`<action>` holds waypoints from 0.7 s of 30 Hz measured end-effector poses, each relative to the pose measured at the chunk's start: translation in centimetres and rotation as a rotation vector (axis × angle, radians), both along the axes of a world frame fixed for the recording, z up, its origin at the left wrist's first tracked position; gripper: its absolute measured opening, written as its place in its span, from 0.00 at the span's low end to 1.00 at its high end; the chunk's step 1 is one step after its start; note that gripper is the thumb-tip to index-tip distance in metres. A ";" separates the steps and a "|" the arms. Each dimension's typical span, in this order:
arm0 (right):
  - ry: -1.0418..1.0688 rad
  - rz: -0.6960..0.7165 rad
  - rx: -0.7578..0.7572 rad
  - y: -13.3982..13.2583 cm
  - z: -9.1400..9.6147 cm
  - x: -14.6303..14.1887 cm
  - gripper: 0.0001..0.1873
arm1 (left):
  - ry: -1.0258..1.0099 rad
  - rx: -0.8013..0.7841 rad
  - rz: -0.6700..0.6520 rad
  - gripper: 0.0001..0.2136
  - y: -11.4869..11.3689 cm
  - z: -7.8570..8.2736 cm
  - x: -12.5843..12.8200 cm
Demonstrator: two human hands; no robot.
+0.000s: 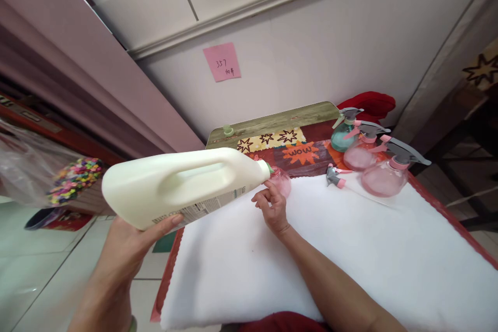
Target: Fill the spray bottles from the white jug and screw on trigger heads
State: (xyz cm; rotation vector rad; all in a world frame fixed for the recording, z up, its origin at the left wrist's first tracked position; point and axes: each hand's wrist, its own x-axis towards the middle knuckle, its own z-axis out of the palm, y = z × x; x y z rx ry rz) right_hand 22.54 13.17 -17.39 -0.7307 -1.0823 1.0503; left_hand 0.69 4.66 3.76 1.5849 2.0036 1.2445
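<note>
A smooth, cream plastic jug [187, 187] is gripped from below by the left hand [126, 249] and held nearly sideways, its neck at the top of a rounded, translucent pink bottle [284, 182] on the counter [165, 285]. The right hand [274, 210] is held beside the bottle, fingers partly curled; whether it is gripped cannot be told.

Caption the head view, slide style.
Left hand holds a cream jug tilted toward a pink bottle beside the right hand; three spray bottles stand nearby.
</note>
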 end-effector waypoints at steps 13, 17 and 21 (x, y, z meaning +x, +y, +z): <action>-0.004 0.007 -0.014 0.0 0.2 0.0 0.20 | -0.161 -0.061 -0.008 0.33 -0.1 -0.3 -0.6; 0.005 0.007 -0.007 0.0 0.1 0.0 0.20 | -0.152 -0.047 -0.015 0.33 -0.1 -0.3 -0.7; 0.005 0.015 0.009 0.0 0.2 0.0 0.21 | -0.158 -0.041 -0.020 0.33 -0.1 -0.4 -0.8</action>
